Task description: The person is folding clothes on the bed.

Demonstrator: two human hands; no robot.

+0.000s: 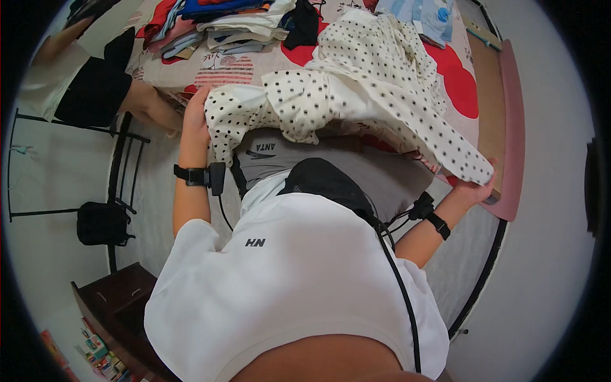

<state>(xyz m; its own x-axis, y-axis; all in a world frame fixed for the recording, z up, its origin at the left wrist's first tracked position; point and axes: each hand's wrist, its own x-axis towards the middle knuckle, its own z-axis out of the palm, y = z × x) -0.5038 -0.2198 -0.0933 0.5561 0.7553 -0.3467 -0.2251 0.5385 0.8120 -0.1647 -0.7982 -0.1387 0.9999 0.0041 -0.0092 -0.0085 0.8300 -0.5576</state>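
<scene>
A cream garment with black polka dots (pixel 377 71) lies partly on the bed (pixel 219 71), its near part lifted and stretched across in front of me. My left hand (pixel 194 113) grips the garment's left end, and the cloth hangs in folds beside my wrist. At the other side, my right hand (pixel 473 192) holds the tip of a long narrow part, perhaps a sleeve, near the bed's edge. The far part of the garment is bunched on the sheet. Some fingers of both hands are hidden by cloth.
Folded clothes (pixel 238 28) are stacked at the bed's far left, with a light-blue garment (pixel 434 19) at the far right. A pink-edged bed board (pixel 513 129) runs along the right. Another person (pixel 90 86) is at the left. A black bag (pixel 104 223) hangs behind.
</scene>
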